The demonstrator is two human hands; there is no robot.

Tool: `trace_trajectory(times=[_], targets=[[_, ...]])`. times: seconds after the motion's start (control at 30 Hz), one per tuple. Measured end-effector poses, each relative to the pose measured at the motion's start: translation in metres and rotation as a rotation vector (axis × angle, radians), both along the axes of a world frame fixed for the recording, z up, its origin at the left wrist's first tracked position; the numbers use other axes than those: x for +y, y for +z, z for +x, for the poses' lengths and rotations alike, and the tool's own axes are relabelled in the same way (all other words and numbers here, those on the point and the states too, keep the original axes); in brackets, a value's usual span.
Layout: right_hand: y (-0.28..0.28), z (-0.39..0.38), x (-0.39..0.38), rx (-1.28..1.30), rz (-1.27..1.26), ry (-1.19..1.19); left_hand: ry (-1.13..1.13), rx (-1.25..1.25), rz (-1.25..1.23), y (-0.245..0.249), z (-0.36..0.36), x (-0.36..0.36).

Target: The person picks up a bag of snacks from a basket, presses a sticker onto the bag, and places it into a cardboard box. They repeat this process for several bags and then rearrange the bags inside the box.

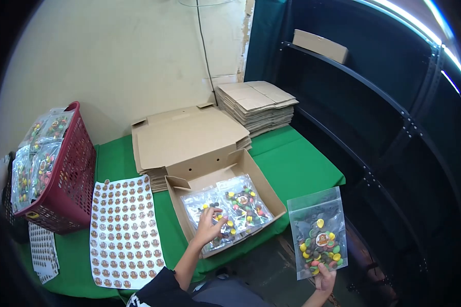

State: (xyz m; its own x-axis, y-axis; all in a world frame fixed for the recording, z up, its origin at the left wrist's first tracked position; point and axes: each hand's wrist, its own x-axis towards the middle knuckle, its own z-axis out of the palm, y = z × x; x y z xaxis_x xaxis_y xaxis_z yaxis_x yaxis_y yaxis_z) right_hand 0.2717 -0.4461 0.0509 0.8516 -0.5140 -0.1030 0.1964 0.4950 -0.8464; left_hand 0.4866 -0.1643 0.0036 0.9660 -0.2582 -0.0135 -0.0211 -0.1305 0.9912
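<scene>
My left hand [210, 226] is inside an open cardboard box [264, 187], its fingers apart and resting over a clear bag of colored candies [189, 203] on the left side. A second candy bag [245, 202] with a round sticker lies beside it in the box. To the right of the box and beyond the table's edge, my right hand [325, 279] pinches the bottom of another clear candy bag [320, 238]. That bag is held upright, with a round sticker facing me.
A sheet of round stickers [125, 233] lies on the green table [312, 158]. At the left stands a red basket [69, 179] of candy bags. Flat cardboard stacks [189, 134] [256, 105] sit behind the box. Dark shelves [363, 82] rise at the right.
</scene>
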Motion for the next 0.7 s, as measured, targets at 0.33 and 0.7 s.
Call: trace_trajectory(times=[0.33,0.7], targets=[[0.003,0.133,-0.008,-0.106,-0.016,0.419,0.338,-0.043,0.548,-0.035,0.000,0.015],[-0.002,0.286,-0.013,-0.177,-0.060,0.846,0.645,0.220,0.426,-0.036,-0.009,0.002]])
